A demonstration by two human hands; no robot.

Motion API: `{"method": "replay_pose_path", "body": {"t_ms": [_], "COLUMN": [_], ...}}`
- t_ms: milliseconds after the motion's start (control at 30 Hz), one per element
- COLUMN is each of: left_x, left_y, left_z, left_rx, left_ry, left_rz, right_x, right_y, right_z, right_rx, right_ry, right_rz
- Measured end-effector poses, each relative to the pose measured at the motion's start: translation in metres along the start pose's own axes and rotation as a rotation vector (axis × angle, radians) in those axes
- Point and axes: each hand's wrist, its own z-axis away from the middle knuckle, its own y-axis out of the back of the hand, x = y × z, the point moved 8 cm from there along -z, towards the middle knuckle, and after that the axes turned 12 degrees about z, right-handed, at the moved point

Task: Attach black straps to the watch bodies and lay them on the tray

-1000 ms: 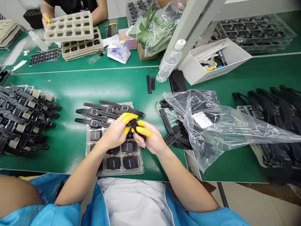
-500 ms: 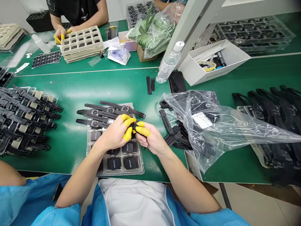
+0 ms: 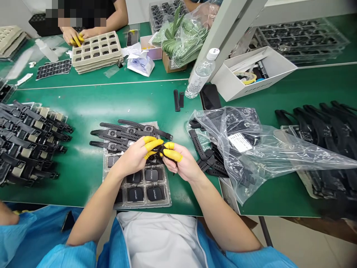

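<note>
Yellow finger covers sit on the fingertips of both hands. My left hand (image 3: 136, 154) pinches a small black smartwatch (image 3: 158, 149), mostly hidden by the fingers. From the other side, my right hand (image 3: 182, 160) closes on a black watch strap at the edge of that watch; a dark bit of it shows under the fingers. Beneath the hands lies a clear plastic tray (image 3: 170, 199) with square black watch faces in its pockets. Several strapped watches (image 3: 131, 131) rest face down across its far end.
Loose black straps (image 3: 213, 163) spill from a clear plastic bag (image 3: 259, 149) on the right. Piled strapped watches (image 3: 30, 137) stand at left. Beyond are a water bottle (image 3: 202, 74), a white box (image 3: 251, 74) and two loose strap pieces (image 3: 176, 100). A co-worker's hands touch a beige tray (image 3: 96, 48).
Both hands have shifted slightly, the right one a little to the right and down, still together at the watch. Across the table, the co-worker's hand has moved onto the beige tray.
</note>
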Motion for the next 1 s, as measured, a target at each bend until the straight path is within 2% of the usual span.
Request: {"method": "replay_pose_path", "body": {"t_ms": [200, 333, 533, 633, 733, 867, 1000], "left_x": [0.000, 0.002, 0.005, 0.003, 0.003, 0.009, 0.005], "left_y": [0.003, 0.003, -0.007, -0.010, -0.012, -0.013, -0.014], "left_z": [-0.002, -0.003, -0.003, -0.003, -0.004, -0.006, -0.005], "left_rx": [0.017, 0.025, 0.019, 0.040, 0.008, -0.032, -0.040], "left_ry": [-0.007, -0.001, 0.020, 0.054, 0.069, 0.043, 0.095], "left_rz": [0.083, 0.126, 0.065, -0.037, -0.141, -0.159, -0.172], "right_x": [0.001, 0.002, 0.006, 0.008, 0.010, 0.008, 0.008], "right_y": [-0.002, -0.004, -0.002, -0.002, -0.001, -0.001, -0.001], "right_z": [0.000, 0.000, -0.001, -0.001, -0.001, -0.001, -0.001], "right_rx": [-0.019, -0.030, 0.024, 0.039, 0.048, 0.032, 0.028], "right_ry": [-0.003, -0.014, -0.044, -0.073, -0.112, -0.118, -0.112], "right_rz": [-0.011, -0.101, -0.105, -0.074, -0.058, -0.069, -0.045]}}
